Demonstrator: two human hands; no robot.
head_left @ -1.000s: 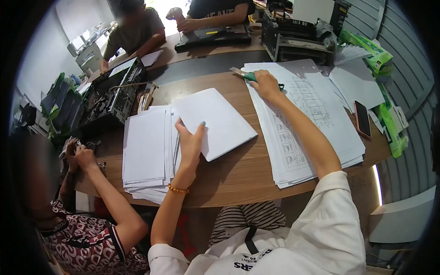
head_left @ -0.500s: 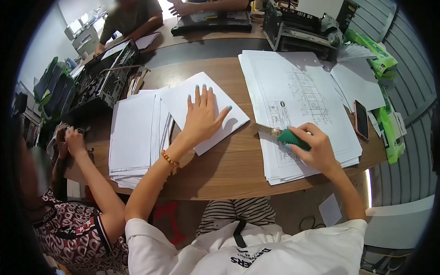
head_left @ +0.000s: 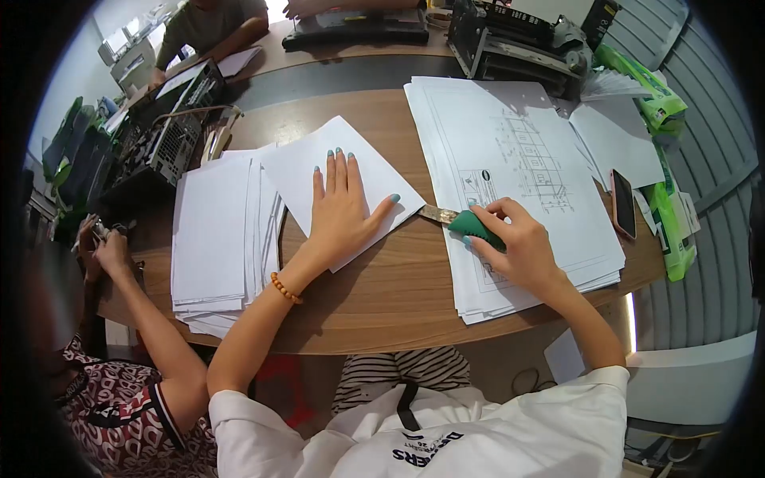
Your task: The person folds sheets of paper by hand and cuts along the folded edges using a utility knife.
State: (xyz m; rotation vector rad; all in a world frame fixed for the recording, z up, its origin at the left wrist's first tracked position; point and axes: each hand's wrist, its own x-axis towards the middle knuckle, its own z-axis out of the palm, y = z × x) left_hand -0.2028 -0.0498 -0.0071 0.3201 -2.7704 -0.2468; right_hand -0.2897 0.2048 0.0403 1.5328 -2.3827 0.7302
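Note:
My left hand [head_left: 345, 211] lies flat with its fingers stretched over a white sheet of paper [head_left: 299, 159], which looks folded and is turned at an angle on the desk. Gripped in my right hand [head_left: 516, 243] is a green-handled knife [head_left: 476, 229], its worn metal blade pointing left. The blade's tip meets the paper's right corner. Beneath my right hand is a stack of printed drawing sheets [head_left: 470, 103]. Left of the folded paper, a pile of white sheets [head_left: 211, 239] lies partly under its edge.
A phone [head_left: 623, 205] rests at the right beside green packets [head_left: 665, 215]. Open computer cases [head_left: 171, 147] stand at the left, and a metal chassis [head_left: 510, 48] at the back right. One person [head_left: 139, 390] sits close on my left, handling something small; others sit across the desk.
My right hand has moved left with the knife, bringing the blade to the paper's corner. My left hand stays pressed on the sheet. The whole view has shifted slightly.

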